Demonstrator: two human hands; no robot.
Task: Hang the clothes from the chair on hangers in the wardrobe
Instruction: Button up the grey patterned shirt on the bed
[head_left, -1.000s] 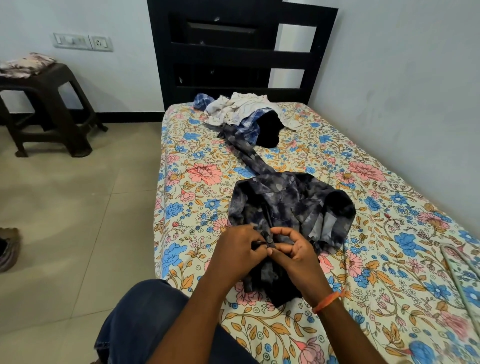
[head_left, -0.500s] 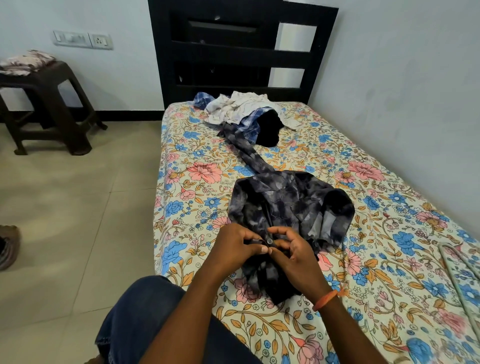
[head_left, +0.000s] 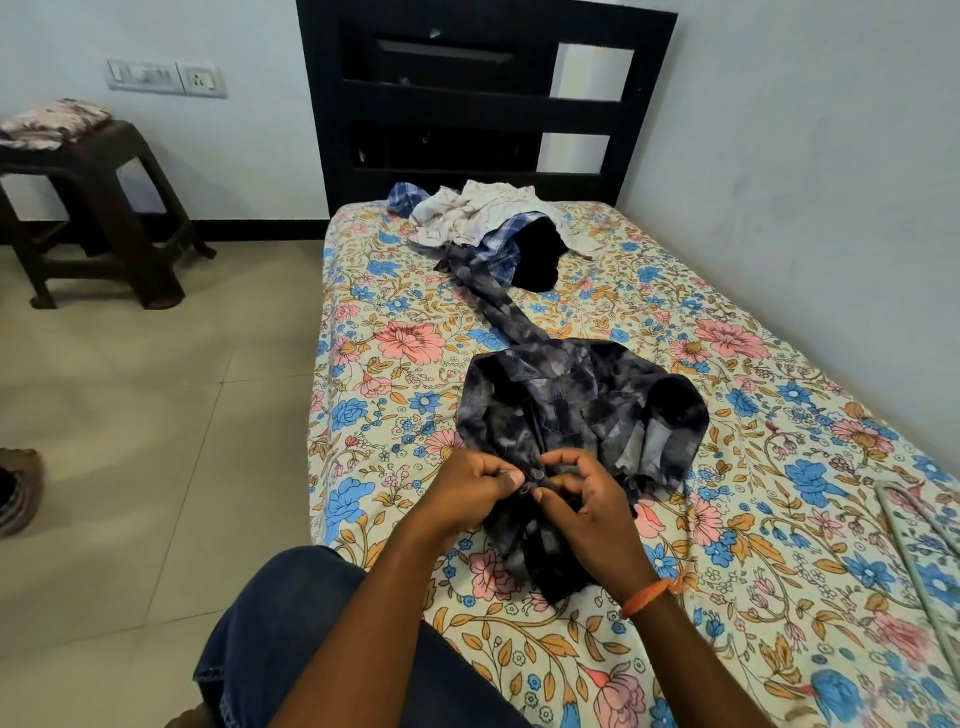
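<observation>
The shirt (head_left: 566, 431) lies lengthwise on the bed (head_left: 779, 519), collar toward the headboard (head_left: 483, 104). Left hand (head_left: 467, 493) and right hand (head_left: 587, 499) pinch its placket near the bed's floor-side edge.

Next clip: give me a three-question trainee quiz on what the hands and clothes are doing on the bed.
1. True or false: both the left hand and right hand pinch the dark patterned shirt at its button placket.
2. Where is the pile of other clothes? A) on the stool B) at the head of the bed, by the headboard C) on the floor
3. Fill in: the wire hanger lies on the bed to the person's ____.

Key: 1 true; 2 B; 3 right
</observation>
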